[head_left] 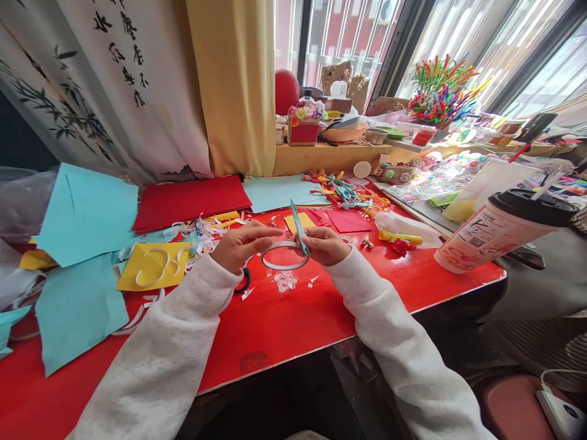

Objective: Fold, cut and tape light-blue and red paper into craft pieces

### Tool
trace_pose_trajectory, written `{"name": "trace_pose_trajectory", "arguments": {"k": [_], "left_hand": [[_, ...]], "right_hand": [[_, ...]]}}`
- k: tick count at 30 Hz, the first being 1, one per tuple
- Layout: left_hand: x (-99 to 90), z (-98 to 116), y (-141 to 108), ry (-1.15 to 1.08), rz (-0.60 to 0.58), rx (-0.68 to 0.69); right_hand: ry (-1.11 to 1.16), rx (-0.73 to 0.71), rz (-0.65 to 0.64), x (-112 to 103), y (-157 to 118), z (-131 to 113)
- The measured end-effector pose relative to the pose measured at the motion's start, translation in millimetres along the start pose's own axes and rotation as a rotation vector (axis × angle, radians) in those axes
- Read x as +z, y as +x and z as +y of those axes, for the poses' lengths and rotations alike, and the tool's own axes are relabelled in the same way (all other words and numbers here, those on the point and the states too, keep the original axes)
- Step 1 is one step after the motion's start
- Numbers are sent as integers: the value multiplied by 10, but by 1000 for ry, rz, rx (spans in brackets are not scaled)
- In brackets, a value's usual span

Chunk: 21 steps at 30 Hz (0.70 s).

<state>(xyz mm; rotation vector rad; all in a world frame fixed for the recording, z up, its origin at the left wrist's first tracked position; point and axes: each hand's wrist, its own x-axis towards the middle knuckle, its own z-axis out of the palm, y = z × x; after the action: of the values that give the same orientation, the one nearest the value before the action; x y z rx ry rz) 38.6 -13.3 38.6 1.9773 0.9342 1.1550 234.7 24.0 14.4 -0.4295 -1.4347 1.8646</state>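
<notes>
My right hand (326, 245) pinches a narrow folded piece of light blue paper (296, 215), which stands up from the fingertips. A roll of tape (287, 267), seen as a thin pale ring, hangs at the same fingers over the red table. To its left, my left hand (245, 243) has its fingers stretched toward the roll, thumb and forefinger slightly apart. The thumb tip is close by the ring's upper left edge; whether they touch is unclear. Below the left wrist lies a black ring-shaped object (244, 281), partly hidden by the sleeve.
White paper scraps (285, 281) litter the red table (293, 324). Light blue sheets (82, 311), a yellow piece (156, 266) and red sheets (192, 200) lie left and behind. A yellow glue stick (400, 238) and a lidded drink cup (486, 232) are at the right.
</notes>
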Motion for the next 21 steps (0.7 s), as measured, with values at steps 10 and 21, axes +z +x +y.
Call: {"name": "trace_pose_trajectory", "arguments": {"k": [10, 21], "left_hand": [[52, -89, -2, -340, 4, -29], [-119, 27, -13, -448, 194, -48]], "right_hand": [[51, 2, 32, -21, 6, 35], [27, 70, 238, -19, 48, 58]]}}
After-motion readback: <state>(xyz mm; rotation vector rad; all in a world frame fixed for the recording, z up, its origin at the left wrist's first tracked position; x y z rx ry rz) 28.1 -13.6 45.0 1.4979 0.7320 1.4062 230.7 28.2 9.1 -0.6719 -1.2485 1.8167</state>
